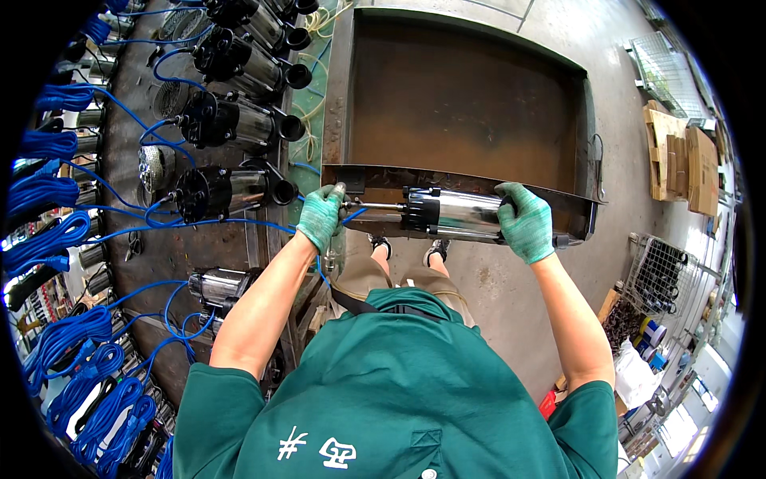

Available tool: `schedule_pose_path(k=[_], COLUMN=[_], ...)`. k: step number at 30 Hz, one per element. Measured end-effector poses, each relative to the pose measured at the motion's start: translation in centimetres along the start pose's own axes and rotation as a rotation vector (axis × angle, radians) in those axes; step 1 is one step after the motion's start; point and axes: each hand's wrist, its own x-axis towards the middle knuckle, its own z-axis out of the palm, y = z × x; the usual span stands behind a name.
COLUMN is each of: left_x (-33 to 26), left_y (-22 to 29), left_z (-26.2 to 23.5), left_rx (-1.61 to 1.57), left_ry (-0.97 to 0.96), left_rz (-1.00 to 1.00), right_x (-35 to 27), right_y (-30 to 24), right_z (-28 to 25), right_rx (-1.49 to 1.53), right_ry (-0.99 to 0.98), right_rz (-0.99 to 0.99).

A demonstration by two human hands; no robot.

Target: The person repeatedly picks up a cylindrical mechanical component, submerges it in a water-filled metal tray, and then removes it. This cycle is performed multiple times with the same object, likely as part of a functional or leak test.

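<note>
Rusty tank (467,104) partly behind silver pump (471,215)

Over on the left, the dark bench (152,275) is busy; pumps (227,194) lie on their sides in a row along its right edge, black ends, shiny barrels; blue cables (231,221) snake across the top; a mesh cup (155,165) sits beside the row, a small dark tool (133,245) nearby; another pump (219,286), partly behind a forearm, lies closer in; here's the tank (590,136), a held pump (471,214) along its near edge, whether resting there unclear; down on the grey floor (511,291), two shoes (436,251); cardboard (702,172) stands out right, its footing hard to make out.
</note>
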Motion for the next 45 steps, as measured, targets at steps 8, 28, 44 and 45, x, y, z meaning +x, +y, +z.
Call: schedule_pose_path(k=[8, 28, 44, 45], left_x=[-0.1, -13.9, -8.8, -9.4], left_y=[-0.3, 8.3, -8.7, -9.3], left_z=[-0.2, 24.9, 5.0, 4.0], left_rx=[-0.009, 0.152, 1.092, 1.111], left_ry=[-0.003, -0.377, 0.615, 0.650], left_rz=[0.044, 0.749, 0.733, 0.716], right_x=[0.0, -10.3, -16.2, -16.3], right_y=[-0.3, 2.0, 32.1, 32.8], right_z=[-0.3, -7.5, -9.9, -8.8], right_rx=[-0.006, 0.328, -0.089, -0.038], right_ry=[-0.015, -0.138, 0.264, 0.277], right_rz=[0.033, 0.308, 0.708, 0.736])
